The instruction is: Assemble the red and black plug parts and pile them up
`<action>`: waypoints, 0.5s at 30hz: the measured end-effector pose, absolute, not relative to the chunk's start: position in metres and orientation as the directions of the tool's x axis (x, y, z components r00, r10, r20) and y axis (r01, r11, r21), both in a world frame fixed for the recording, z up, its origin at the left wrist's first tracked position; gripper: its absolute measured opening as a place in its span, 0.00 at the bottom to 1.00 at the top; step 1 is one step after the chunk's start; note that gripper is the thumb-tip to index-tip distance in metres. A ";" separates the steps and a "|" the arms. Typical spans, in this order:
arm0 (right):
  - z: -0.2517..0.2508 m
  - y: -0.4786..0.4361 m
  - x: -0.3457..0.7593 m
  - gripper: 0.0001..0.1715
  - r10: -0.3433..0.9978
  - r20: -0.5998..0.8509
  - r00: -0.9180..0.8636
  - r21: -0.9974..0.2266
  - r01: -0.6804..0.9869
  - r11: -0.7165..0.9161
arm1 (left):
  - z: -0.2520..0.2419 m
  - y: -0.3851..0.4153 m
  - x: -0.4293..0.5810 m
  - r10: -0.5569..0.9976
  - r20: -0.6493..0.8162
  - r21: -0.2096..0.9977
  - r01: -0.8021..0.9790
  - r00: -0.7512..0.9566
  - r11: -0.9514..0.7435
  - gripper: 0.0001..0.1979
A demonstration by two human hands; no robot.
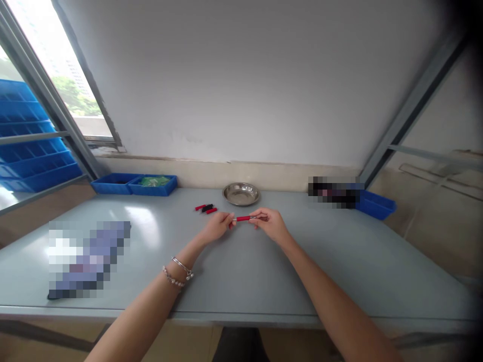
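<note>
Above the middle of the grey surface (241,281), the left hand (218,226) and right hand (270,224) hold a small red piece (243,218) between them, fingers of each pinched narrow on one end; it looks like a fitting or pulling-apart step on that piece. The piece lies level, bridging the two sets of fingertips and clear of the surface. Working it further calls for steady, in-line force; loose red and black pieces (206,207) and a steel dish (240,193) sit just beyond.
</note>
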State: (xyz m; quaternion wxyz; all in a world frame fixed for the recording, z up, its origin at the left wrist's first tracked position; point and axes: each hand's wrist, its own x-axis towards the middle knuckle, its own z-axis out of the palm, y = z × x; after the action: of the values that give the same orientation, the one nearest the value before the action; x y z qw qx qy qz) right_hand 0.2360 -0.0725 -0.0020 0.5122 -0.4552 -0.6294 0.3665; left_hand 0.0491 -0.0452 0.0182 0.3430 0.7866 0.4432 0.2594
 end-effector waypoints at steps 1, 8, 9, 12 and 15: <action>-0.001 -0.073 0.236 0.09 0.948 0.312 -0.057 -0.926 0.206 0.317 | 0.018 -0.045 0.049 0.880 0.100 0.768 0.527 0.465 -0.365 0.22; -0.001 -0.073 0.235 0.09 0.956 0.292 -0.043 -0.934 0.203 0.294 | 0.017 -0.045 0.050 0.881 0.125 0.761 0.526 0.456 -0.380 0.21; -0.002 -0.072 0.235 0.09 0.956 0.289 -0.043 -0.935 0.203 0.291 | 0.018 -0.045 0.050 0.882 0.126 0.761 0.526 0.454 -0.379 0.21; -0.004 -0.071 0.236 0.09 0.960 0.277 -0.045 -0.935 0.216 0.280 | 0.019 -0.046 0.050 0.883 0.131 0.756 0.531 0.451 -0.383 0.20; -0.005 -0.071 0.236 0.09 0.963 0.266 -0.048 -0.936 0.226 0.270 | 0.019 -0.045 0.050 0.878 0.154 0.739 0.537 0.453 -0.407 0.19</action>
State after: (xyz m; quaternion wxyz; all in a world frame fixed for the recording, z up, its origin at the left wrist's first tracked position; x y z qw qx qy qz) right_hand 0.2363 -0.0706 -0.0051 0.4979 -0.4774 -0.6222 0.3701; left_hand 0.0497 -0.0452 0.0189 0.3123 0.7931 0.4461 0.2730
